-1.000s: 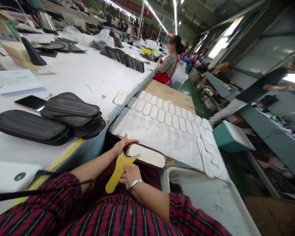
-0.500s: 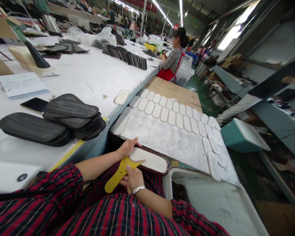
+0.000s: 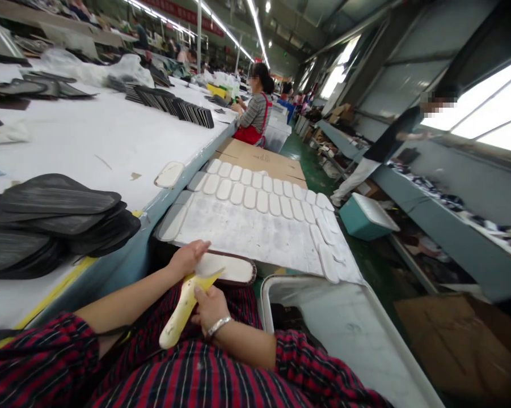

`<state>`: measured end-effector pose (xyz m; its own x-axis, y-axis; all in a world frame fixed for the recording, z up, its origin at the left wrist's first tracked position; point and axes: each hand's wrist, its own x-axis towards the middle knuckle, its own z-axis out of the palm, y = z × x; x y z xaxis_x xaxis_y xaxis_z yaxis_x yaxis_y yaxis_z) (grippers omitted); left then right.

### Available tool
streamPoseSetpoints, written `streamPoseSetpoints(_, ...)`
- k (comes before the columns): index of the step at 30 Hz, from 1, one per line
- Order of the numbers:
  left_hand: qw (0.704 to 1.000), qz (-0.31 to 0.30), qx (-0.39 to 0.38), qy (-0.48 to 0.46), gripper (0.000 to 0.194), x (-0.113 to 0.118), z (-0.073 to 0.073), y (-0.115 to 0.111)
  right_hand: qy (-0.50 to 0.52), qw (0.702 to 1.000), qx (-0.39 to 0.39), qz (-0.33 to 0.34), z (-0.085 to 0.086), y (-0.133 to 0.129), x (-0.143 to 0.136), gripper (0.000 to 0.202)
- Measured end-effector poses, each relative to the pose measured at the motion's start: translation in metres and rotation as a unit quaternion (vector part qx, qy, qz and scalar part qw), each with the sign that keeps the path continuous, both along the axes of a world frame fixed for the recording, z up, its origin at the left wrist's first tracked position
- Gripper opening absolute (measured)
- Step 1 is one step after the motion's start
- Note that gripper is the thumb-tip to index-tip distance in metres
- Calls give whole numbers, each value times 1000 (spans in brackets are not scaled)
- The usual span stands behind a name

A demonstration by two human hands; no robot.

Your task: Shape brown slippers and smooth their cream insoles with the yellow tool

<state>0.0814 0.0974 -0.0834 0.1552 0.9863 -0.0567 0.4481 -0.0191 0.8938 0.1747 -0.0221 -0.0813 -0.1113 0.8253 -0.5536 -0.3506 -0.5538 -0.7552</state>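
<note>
A white oval pad with a dark brown edge (image 3: 233,268) lies over my lap. My left hand (image 3: 189,259) grips its left end, with the fingertips on its upper side. In my right hand (image 3: 211,309) is a yellow tool (image 3: 181,310) with a rounded handle and a pointed tip, held between thumb and fingers. The tip lies over the pad's white face. Just beyond, a white board (image 3: 255,226) carries rows of white oval pads (image 3: 250,198).
Stacked black oval pieces (image 3: 59,207) sit on the white table (image 3: 97,136) at left. A white bin (image 3: 344,317) stands at my right. Ahead sits a person in a red apron (image 3: 255,110); another person (image 3: 391,136) stands at right.
The view has turned right, bringing the standing person into sight. The yellow tool has tilted in my right hand and shows a paler side. My left hand still grips the pad.
</note>
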Motion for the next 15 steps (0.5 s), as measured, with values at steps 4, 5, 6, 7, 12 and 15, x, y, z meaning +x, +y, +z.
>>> streamPoseSetpoints(4,986,30,-83,-141,77,-30,-11,-13,-87,985,145,-35,22,14,73,35)
streamPoseSetpoints(5,976,40,-114,-182,76,-37,-16,-18,-161,973,154,-56,26,25,100,36)
streamPoseSetpoints(6,969,45,-134,-204,74,-42,-21,-23,-268,951,142,-63,28,39,128,37)
streamPoseSetpoints(7,969,47,-137,-202,73,-46,-25,-28,-396,910,109,-57,28,55,156,39)
streamPoseSetpoints(12,1000,-4,10,-6,69,-45,-34,-41,-562,826,47,-20,-5,127,251,26)
streamPoseSetpoints(15,998,-42,47,31,71,-40,-32,-36,-627,778,21,26,-30,152,268,26)
